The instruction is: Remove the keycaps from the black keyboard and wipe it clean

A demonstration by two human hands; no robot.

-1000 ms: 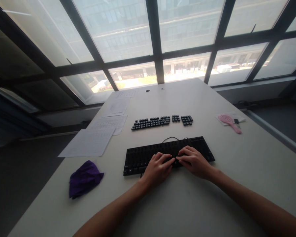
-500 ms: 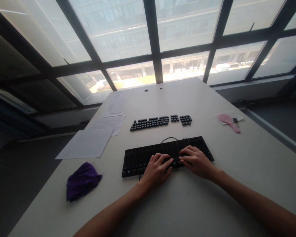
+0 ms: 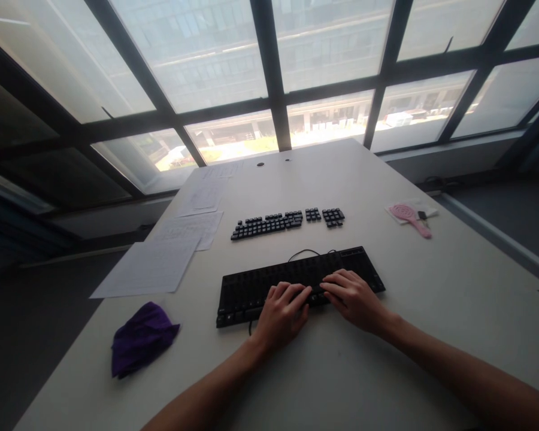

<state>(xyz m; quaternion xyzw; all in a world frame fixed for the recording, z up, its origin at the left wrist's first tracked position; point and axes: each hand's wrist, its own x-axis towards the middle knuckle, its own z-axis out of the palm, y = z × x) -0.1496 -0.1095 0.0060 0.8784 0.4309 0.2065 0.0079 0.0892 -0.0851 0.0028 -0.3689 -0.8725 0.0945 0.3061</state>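
A black keyboard (image 3: 251,288) lies on the white table (image 3: 341,371) in front of me, its cable looping behind it. My left hand (image 3: 280,314) rests on the keyboard's middle with fingers stretched flat over it. My right hand (image 3: 353,299) lies just to the right, fingers extended onto the keyboard, its fingertips close to the left hand's. Neither hand visibly holds anything. Beyond the keyboard, several loose black keycaps (image 3: 287,221) are laid out in rows in keyboard order.
A crumpled purple cloth (image 3: 141,337) lies at the left front. Paper sheets (image 3: 153,266) spread along the table's left side. A pink hairbrush (image 3: 409,216) with a small dark item lies at the right. Large windows (image 3: 269,66) stand behind the table's far edge.
The view has drifted slightly, shifting everything a little left and down. Both hands stay on the keyboard's middle; the left hand's fingers have spread a bit.
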